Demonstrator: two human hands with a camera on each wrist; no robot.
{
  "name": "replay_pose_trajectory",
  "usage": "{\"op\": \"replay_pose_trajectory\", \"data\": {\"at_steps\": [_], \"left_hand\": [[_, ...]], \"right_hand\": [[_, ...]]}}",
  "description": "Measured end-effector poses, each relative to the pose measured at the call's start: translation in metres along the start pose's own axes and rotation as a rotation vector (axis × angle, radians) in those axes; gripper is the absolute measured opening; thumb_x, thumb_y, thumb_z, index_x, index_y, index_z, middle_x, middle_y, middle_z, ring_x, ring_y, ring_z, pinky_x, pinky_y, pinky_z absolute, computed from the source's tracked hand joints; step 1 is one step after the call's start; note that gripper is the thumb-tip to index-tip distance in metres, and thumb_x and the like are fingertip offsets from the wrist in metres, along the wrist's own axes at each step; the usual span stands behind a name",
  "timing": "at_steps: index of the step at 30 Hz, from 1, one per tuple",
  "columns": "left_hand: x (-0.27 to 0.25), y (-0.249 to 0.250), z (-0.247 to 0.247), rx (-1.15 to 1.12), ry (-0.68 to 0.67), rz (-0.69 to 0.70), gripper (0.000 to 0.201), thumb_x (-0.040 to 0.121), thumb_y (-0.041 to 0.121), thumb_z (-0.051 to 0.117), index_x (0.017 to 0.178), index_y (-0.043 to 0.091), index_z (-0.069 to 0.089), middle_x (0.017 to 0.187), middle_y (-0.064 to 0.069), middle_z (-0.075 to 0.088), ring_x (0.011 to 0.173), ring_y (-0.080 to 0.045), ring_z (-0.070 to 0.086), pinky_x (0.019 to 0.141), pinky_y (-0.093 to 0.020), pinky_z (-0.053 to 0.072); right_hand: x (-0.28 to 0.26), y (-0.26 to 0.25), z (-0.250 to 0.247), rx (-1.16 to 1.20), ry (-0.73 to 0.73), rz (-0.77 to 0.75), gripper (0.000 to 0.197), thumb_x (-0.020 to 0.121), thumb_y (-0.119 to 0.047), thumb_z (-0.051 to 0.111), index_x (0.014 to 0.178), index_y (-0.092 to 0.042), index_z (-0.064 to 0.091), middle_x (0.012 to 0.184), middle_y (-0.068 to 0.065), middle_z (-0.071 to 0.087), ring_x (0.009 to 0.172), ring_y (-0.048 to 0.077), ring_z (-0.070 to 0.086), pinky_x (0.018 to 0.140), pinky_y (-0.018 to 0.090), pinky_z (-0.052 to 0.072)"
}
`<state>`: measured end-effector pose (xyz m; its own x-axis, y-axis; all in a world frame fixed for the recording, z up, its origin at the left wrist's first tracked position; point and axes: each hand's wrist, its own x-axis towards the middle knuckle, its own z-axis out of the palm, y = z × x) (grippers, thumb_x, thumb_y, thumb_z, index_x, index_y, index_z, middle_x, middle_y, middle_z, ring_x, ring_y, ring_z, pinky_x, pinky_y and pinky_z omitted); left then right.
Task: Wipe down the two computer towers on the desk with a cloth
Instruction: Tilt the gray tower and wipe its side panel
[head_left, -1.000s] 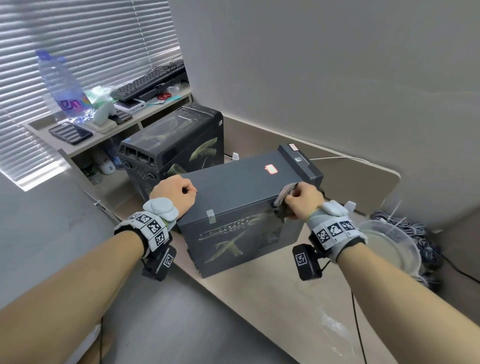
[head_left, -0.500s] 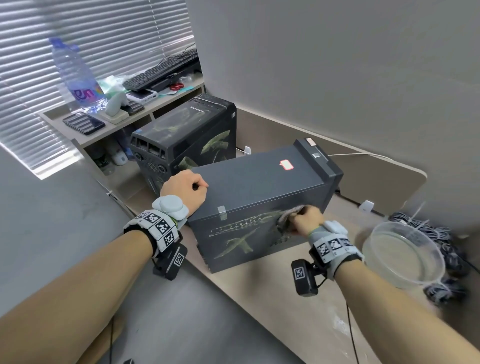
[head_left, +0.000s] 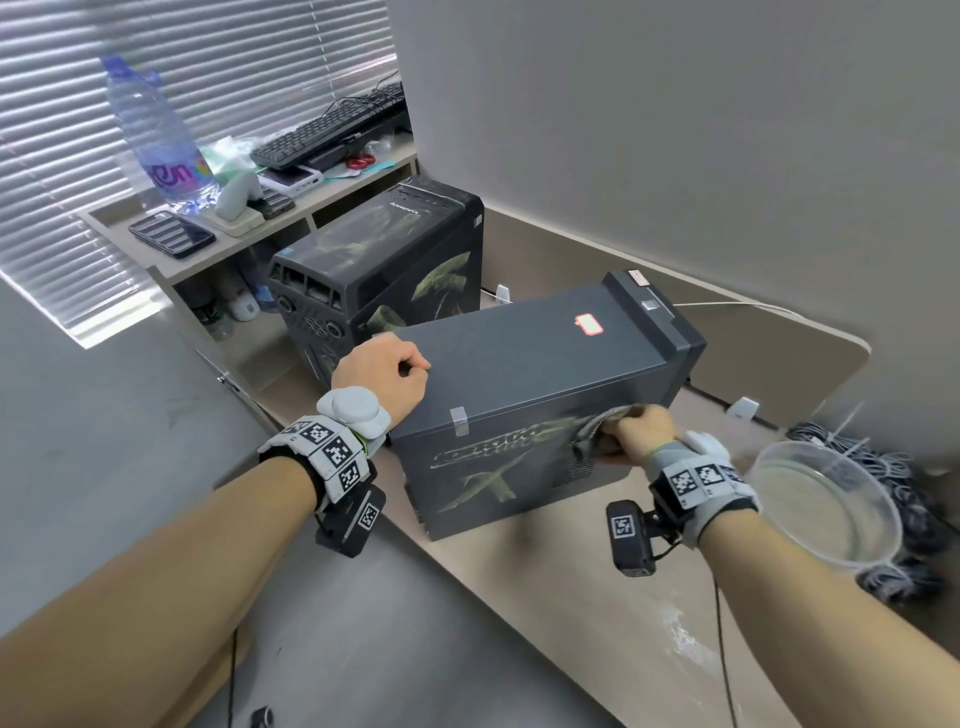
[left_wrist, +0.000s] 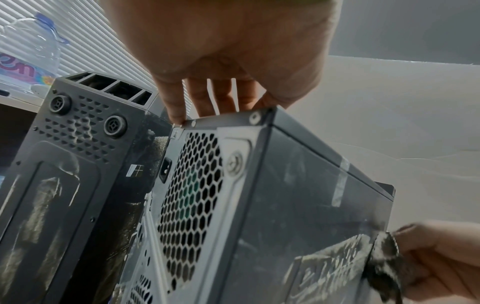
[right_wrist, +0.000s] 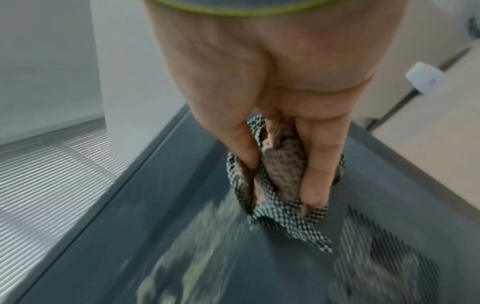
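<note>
The near dark grey tower (head_left: 519, 374) stands on the desk, dust streaks on its side panel. My left hand (head_left: 387, 371) grips its top rear corner; in the left wrist view the left hand (left_wrist: 221, 96) curls its fingers over the top edge of the near tower (left_wrist: 298, 195). My right hand (head_left: 636, 434) holds a bunched checked cloth (head_left: 592, 436) against the upper right of the side panel. The right wrist view shows the right hand (right_wrist: 283, 174) pinching the cloth (right_wrist: 280, 170) on the panel. The far black tower (head_left: 384, 260) stands behind, dusty.
A clear plastic bowl (head_left: 826, 499) of water sits on the desk (head_left: 571, 597) right of my right wrist, with coiled cables (head_left: 893, 467) behind it. A shelf at the back left carries a water bottle (head_left: 156, 135) and a keyboard (head_left: 332, 124). A grey wall runs behind.
My right hand has brought the cloth down from the tower's top edge onto the side panel. The left hand has kept its hold on the rear corner.
</note>
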<state>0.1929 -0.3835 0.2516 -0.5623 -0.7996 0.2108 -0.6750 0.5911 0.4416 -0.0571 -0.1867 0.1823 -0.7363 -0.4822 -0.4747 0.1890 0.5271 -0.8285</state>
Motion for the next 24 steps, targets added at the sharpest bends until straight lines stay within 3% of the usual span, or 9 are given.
{"op": "replay_pose_trajectory", "data": {"at_steps": [3,7,9,12,14,17,20,22,24], "left_hand": [[0.000,0.000,0.001,-0.002,0.001,0.002,0.018,0.085,0.026,0.056,0.087,0.034,0.072,0.102,0.015,0.067,0.094,-0.016,0.062,0.076,-0.027,0.047],[-0.001,-0.001,0.001,-0.017,-0.003,0.004,0.018,0.085,0.026,0.057,0.088,0.033,0.073,0.103,0.015,0.067,0.095,-0.016,0.062,0.077,-0.026,0.046],[-0.001,0.000,0.000,-0.016,0.003,0.002,0.018,0.085,0.025,0.056,0.088,0.033,0.073,0.103,0.015,0.067,0.096,-0.015,0.062,0.077,-0.026,0.046],[-0.001,0.001,-0.001,-0.006,-0.003,0.010,0.019,0.085,0.025,0.056,0.088,0.034,0.072,0.104,0.015,0.067,0.097,-0.016,0.062,0.077,-0.026,0.044],[-0.001,-0.001,-0.002,-0.005,-0.009,0.020,0.019,0.085,0.026,0.056,0.089,0.034,0.072,0.105,0.015,0.067,0.098,-0.016,0.062,0.077,-0.025,0.043],[-0.002,0.000,-0.004,-0.007,-0.011,0.011,0.017,0.084,0.026,0.057,0.087,0.034,0.072,0.104,0.016,0.067,0.097,-0.016,0.062,0.079,-0.027,0.046],[-0.004,0.004,-0.005,-0.016,-0.014,0.001,0.017,0.084,0.026,0.057,0.087,0.033,0.072,0.104,0.015,0.067,0.096,-0.018,0.062,0.080,-0.028,0.048],[-0.004,0.005,-0.007,-0.016,-0.015,0.010,0.017,0.084,0.025,0.058,0.088,0.033,0.072,0.103,0.015,0.067,0.096,-0.018,0.062,0.079,-0.028,0.048],[-0.005,0.004,-0.009,-0.015,-0.027,0.018,0.019,0.085,0.024,0.057,0.090,0.033,0.073,0.105,0.015,0.067,0.098,-0.018,0.062,0.080,-0.028,0.048]], "right_hand": [[0.004,-0.007,-0.027,0.090,0.096,-0.009,0.019,0.078,0.008,0.060,0.069,-0.009,0.063,0.086,0.020,0.067,0.085,0.040,0.066,0.064,0.056,0.058],[-0.001,0.004,-0.010,-0.077,0.024,0.001,0.028,0.069,0.012,0.060,0.051,-0.008,0.068,0.063,0.013,0.069,0.067,0.034,0.067,0.067,0.047,0.059],[0.001,0.013,0.010,-0.159,-0.028,0.025,0.008,0.063,-0.003,0.067,0.055,-0.006,0.066,0.072,0.016,0.071,0.069,0.036,0.069,0.068,0.049,0.059],[0.018,0.027,0.015,-0.091,-0.067,-0.028,0.008,0.063,-0.011,0.066,0.069,-0.005,0.067,0.075,0.019,0.071,0.069,0.037,0.070,0.065,0.053,0.059],[-0.008,-0.004,0.002,-0.093,0.022,-0.106,0.002,0.069,-0.009,0.066,0.069,-0.008,0.065,0.072,0.016,0.069,0.067,0.034,0.069,0.063,0.052,0.059],[-0.019,-0.026,-0.016,-0.070,0.088,-0.130,0.014,0.077,0.000,0.062,0.068,-0.009,0.057,0.071,0.014,0.062,0.069,0.033,0.067,0.064,0.050,0.058],[-0.019,-0.022,-0.006,-0.319,0.164,-0.183,0.004,0.069,-0.016,0.062,0.070,-0.013,0.059,0.078,0.011,0.068,0.076,0.031,0.068,0.068,0.039,0.058],[-0.025,-0.017,0.007,-0.313,0.072,-0.179,0.013,0.062,-0.022,0.062,0.071,-0.012,0.060,0.078,0.011,0.069,0.074,0.033,0.069,0.068,0.044,0.059],[-0.035,-0.022,0.009,-0.199,0.004,-0.162,0.007,0.069,-0.013,0.063,0.065,-0.012,0.057,0.070,0.012,0.066,0.069,0.035,0.069,0.065,0.051,0.059]]}}
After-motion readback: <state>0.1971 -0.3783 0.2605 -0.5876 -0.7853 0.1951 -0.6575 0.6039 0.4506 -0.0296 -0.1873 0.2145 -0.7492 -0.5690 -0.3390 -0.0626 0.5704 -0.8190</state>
